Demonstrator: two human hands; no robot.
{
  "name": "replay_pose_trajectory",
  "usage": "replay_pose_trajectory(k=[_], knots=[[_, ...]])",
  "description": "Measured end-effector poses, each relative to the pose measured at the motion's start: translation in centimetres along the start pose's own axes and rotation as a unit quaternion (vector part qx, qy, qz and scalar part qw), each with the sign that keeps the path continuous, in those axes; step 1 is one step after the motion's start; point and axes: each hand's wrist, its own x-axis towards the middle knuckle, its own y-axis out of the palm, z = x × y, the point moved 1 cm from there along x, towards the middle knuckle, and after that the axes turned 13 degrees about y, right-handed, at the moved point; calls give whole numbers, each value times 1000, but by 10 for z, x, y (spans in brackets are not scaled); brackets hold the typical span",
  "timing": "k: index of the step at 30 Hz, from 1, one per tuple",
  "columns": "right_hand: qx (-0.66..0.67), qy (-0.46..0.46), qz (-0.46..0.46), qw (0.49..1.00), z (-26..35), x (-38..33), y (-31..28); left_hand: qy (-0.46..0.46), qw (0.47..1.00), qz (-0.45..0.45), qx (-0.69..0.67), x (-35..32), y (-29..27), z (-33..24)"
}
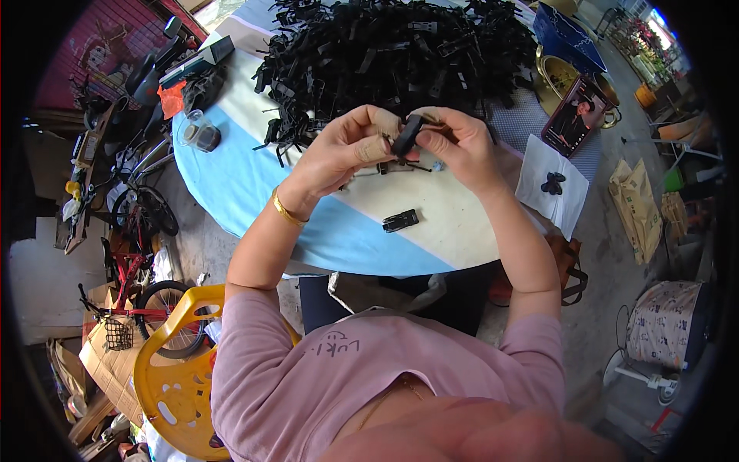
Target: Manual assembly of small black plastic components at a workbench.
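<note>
Over the table's near part, both my hands hold a small black plastic part point(408, 136) between them. My left hand point(346, 150) pinches it from the left, with tan coverings on some fingertips. From the other side, the fingers of my right hand point(466, 150) close on its right end. Its exact kind is too small to make out. Beneath my hands lie a few thin black pieces point(404, 167) and a tiny light-blue bit point(438, 165). Nearer to me, a single black plastic piece point(400, 221) rests on the striped tablecloth point(339, 235). A large heap of black plastic parts point(385, 61) covers the far side.
A clear cup with dark liquid point(202, 135) stands at the table's left. To the right are a phone point(576, 115) showing a picture, a gold-coloured pot point(553, 73), a blue box point(566, 35) and white paper point(539, 165) bearing dark pieces. A yellow chair point(154, 385) stands lower left.
</note>
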Motion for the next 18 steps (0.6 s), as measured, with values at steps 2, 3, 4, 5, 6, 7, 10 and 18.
replay_pose_trajectory(k=[2,3,4,5,6,7,10,18], knots=[[-23,-15,46,999,3,-3,3,-17,1000,-9,17,-3,1,1],[-30,-25,43,998,6,-3,6,-17,1000,-11,17,-2,0,0],[-28,-25,47,998,7,-3,9,-17,998,10,57,-2,-1,-3],[-77,-41,44,995,9,-4,11,-17,995,31,97,-2,0,-5],[-125,-58,41,990,11,-3,12,-35,993,30,110,-2,2,-7],[-197,-99,30,975,12,-2,12,-57,990,57,117,-2,3,-9],[-151,-43,31,987,7,-5,12,-72,987,79,117,-1,8,-9],[-67,29,-21,997,3,-6,19,41,976,-24,213,-4,9,7]])
